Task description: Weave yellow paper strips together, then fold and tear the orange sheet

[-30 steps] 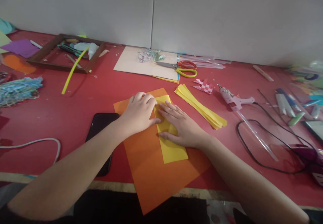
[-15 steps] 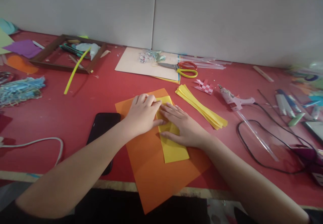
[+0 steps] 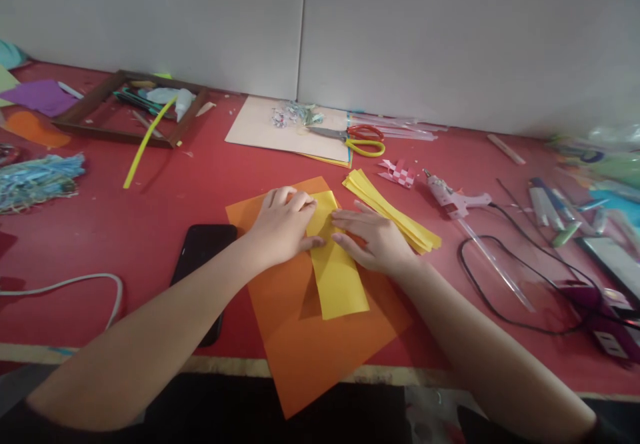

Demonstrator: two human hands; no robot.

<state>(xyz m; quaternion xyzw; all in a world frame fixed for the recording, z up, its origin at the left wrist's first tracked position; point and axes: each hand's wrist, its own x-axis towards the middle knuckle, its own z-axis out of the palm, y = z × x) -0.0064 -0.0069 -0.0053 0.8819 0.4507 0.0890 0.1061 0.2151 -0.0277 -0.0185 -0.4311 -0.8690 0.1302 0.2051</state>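
A folded strip of yellow paper (image 3: 340, 284) lies on a larger orange sheet (image 3: 300, 357), which overhangs the table's front edge. My left hand (image 3: 283, 227) presses along the strip's left edge, its fingers bent and the thumb spread onto the yellow. On the other side my right hand (image 3: 377, 237) is open, fingers stretched out, with the fingertips at the strip's right edge. Beyond that hand is a bundle of yellow paper strips (image 3: 393, 211). Left of the orange sheet a black phone (image 3: 205, 251) lies partly under my left forearm.
Scissors (image 3: 350, 137) rest on pale sheets (image 3: 260, 127) near the wall. To the right are a pink woven paper piece (image 3: 397, 173), a glue gun (image 3: 455, 197) with its cord, and several markers (image 3: 545, 204). A brown frame (image 3: 115, 134) holding tools stands back left.
My right hand has slid right, off the middle of the yellow strip to its edge, uncovering more of it. My left hand has stayed in place. The view has shifted slightly.
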